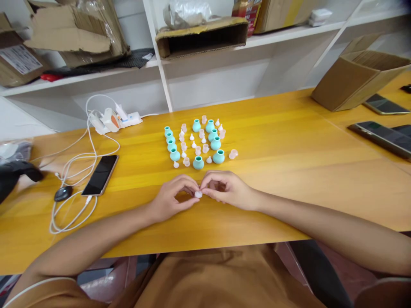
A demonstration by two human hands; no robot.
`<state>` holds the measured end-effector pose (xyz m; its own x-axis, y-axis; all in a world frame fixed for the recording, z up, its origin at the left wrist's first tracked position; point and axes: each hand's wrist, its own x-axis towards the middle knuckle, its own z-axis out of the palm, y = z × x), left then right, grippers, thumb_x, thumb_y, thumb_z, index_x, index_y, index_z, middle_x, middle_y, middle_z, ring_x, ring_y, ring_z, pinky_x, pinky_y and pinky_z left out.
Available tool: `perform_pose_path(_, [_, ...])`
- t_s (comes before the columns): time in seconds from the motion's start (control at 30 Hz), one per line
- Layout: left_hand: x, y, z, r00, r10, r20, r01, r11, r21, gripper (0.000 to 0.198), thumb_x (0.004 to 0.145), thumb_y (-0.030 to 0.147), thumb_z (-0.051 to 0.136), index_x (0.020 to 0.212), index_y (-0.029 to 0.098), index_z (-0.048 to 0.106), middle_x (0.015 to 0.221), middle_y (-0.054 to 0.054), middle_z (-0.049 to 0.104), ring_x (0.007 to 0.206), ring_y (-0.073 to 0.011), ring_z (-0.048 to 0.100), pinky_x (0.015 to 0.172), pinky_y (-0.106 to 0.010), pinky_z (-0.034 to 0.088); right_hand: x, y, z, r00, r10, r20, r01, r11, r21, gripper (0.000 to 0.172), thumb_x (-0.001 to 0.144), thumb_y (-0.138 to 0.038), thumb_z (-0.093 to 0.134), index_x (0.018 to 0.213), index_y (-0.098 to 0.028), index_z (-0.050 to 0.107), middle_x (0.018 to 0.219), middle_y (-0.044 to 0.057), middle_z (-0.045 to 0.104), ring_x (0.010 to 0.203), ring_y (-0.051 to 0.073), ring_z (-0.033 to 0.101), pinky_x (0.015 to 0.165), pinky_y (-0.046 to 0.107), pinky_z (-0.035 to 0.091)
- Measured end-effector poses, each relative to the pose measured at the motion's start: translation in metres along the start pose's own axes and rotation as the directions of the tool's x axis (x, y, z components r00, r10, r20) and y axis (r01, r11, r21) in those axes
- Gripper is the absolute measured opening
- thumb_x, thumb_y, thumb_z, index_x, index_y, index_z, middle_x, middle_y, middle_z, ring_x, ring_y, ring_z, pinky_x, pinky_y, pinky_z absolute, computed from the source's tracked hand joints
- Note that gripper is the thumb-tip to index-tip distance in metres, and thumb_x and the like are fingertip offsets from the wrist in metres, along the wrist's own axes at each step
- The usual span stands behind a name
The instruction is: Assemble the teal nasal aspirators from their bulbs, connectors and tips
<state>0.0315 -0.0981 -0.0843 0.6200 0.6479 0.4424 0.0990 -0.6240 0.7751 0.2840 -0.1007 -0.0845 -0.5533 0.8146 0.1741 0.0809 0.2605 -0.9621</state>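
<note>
Between the fingertips of both hands, low over the near part of the table, is a small whitish translucent piece (pixel 198 194); its exact shape is partly hidden. My left hand (pixel 175 194) pinches it from the left with thumb and fingers. From the right, my right hand (pixel 229 190) closes its thumb and forefinger on the same piece. Just beyond the hands stand several small turquoise pots (pixel 198 162), arranged roughly around the others. Among them are several tiny pale pink cups (pixel 205 148) and several white funnel-shaped pieces (pixel 193 144). One pink cup (pixel 233 154) lies tipped at the right.
On the left, a phone (pixel 100 175) lies by coiled white cables (pixel 73 167) and a black round object (pixel 63 193). A power strip (pixel 130 120) sits behind. An open cardboard box (pixel 346 81) and several phones (pixel 382 136) are at right. Shelves (pixel 205 81) line the back.
</note>
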Motion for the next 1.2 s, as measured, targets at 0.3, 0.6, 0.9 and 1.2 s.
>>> perform_pose_path(0.3, [-0.001,0.000,0.000,1.000,-0.013,0.025,0.013,1.000,0.015,0.020,0.097,0.017,0.079,0.115,0.021,0.072,0.110,-0.006,0.074,0.097,-0.0146,0.075,0.089,-0.028,0.067,0.000,0.001,0.003,0.979,0.185,0.087,-0.200,0.956,0.213,0.048,0.095,-0.063,0.076,0.097,-0.017,0.062,0.067,-0.005,0.056,0.053,0.008,0.052,0.047,0.018,0.048])
perform_pose_path(0.6, [0.000,-0.002,-0.004,1.000,0.002,0.000,-0.002,1.000,-0.004,0.024,0.098,0.017,0.078,0.120,0.023,0.076,0.114,-0.008,0.075,0.106,-0.0181,0.075,0.089,-0.032,0.067,-0.003,0.003,-0.007,1.000,0.012,0.010,-0.013,0.996,0.088,0.040,0.107,-0.055,0.062,0.099,-0.016,0.066,0.084,0.001,0.060,0.056,0.007,0.055,0.047,0.018,0.049])
perform_pose_path(0.9, [-0.001,-0.003,-0.003,0.999,0.025,-0.042,-0.026,0.999,-0.026,0.025,0.096,0.016,0.080,0.120,0.021,0.075,0.114,-0.009,0.077,0.105,-0.0174,0.077,0.092,-0.031,0.068,-0.001,0.001,-0.013,0.987,-0.159,-0.029,0.154,0.981,-0.120,0.027,0.110,-0.038,0.060,0.096,-0.016,0.068,0.087,0.004,0.065,0.061,0.008,0.054,0.056,0.021,0.046])
perform_pose_path(1.2, [0.001,-0.002,0.001,0.998,0.036,-0.051,-0.040,0.996,-0.085,0.024,0.094,0.016,0.083,0.115,0.020,0.071,0.110,-0.007,0.077,0.102,-0.0154,0.077,0.091,-0.029,0.068,-0.005,-0.004,-0.005,0.927,-0.370,0.063,0.373,0.888,-0.267,0.015,0.106,-0.024,0.066,0.118,-0.020,0.073,0.101,0.006,0.068,0.066,0.008,0.058,0.063,0.022,0.052])
